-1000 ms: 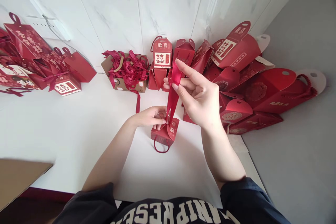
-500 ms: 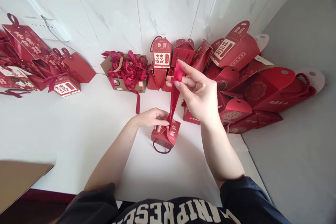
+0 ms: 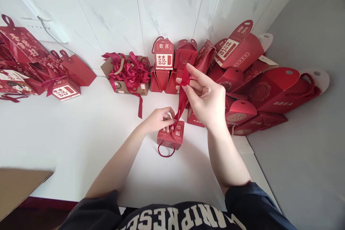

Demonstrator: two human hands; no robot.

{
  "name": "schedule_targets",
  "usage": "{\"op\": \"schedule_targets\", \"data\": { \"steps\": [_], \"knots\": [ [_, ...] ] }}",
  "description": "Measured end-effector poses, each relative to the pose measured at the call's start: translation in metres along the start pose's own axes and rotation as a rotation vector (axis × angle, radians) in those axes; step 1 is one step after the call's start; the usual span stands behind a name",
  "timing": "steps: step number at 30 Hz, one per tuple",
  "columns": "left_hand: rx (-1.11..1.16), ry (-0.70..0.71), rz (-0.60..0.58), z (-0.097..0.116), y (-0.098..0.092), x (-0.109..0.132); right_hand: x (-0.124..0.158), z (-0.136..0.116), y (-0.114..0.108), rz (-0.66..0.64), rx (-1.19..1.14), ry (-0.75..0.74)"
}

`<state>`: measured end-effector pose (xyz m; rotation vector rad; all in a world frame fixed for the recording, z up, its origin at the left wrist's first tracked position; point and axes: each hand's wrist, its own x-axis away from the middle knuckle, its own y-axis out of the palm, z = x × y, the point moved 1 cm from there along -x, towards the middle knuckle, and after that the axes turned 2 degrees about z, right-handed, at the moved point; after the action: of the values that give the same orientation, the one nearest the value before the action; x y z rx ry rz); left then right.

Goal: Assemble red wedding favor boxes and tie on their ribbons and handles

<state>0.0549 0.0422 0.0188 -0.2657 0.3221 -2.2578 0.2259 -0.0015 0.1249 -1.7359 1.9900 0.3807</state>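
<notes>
A small red gift box (image 3: 170, 138) with a cord handle stands on the white table in front of me. A dark red ribbon (image 3: 182, 100) rises from the top of the box. My right hand (image 3: 205, 101) pinches the ribbon's upper part between thumb and fingers, above and to the right of the box. Low at the box top, my left hand (image 3: 161, 119) has its fingertips closed on the ribbon's lower part, touching the lid. Part of the lid is hidden behind the left fingers.
A cardboard box (image 3: 126, 85) full of loose red ribbons stands by the tiled wall. Several red gift boxes (image 3: 272, 90) are piled at the right, and more red boxes (image 3: 66, 90) stand at the left. A brown cardboard flap (image 3: 24, 187) juts in at the lower left.
The ribbon's upper part has bent and turned in my right hand, which has shifted slightly right. The gift box has turned a little, and my left hand stays at its top.
</notes>
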Motion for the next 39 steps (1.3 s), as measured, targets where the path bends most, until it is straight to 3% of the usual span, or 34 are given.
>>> {"op": "schedule_targets", "data": {
  "steps": [6,11,15,22,26,30,34,39],
  "knots": [
    [-0.136,0.146,0.122,0.002,0.012,0.0,-0.001,0.008,0.003,0.109,0.059,-0.024],
    [-0.253,0.28,0.078,0.005,0.01,0.002,-0.004,0.012,0.004,0.125,0.079,-0.011],
    [-0.251,0.27,0.033,0.007,0.008,0.004,-0.006,0.012,0.004,0.163,0.193,-0.065],
    [-0.432,0.239,0.267,0.007,0.022,0.001,-0.006,0.011,0.008,0.186,0.298,-0.124],
    [-0.356,0.208,0.173,0.004,0.018,0.002,-0.009,0.019,-0.002,0.202,0.216,-0.101],
    [-0.214,0.121,0.048,0.002,0.006,0.005,-0.013,0.037,-0.023,0.194,0.072,0.015],
    [-0.213,0.135,0.022,0.003,0.005,0.007,-0.017,0.051,-0.038,0.222,-0.025,0.063],
    [-0.264,0.162,0.031,0.006,0.01,0.005,-0.028,0.048,-0.022,0.093,-0.077,0.084]
  ]
}}
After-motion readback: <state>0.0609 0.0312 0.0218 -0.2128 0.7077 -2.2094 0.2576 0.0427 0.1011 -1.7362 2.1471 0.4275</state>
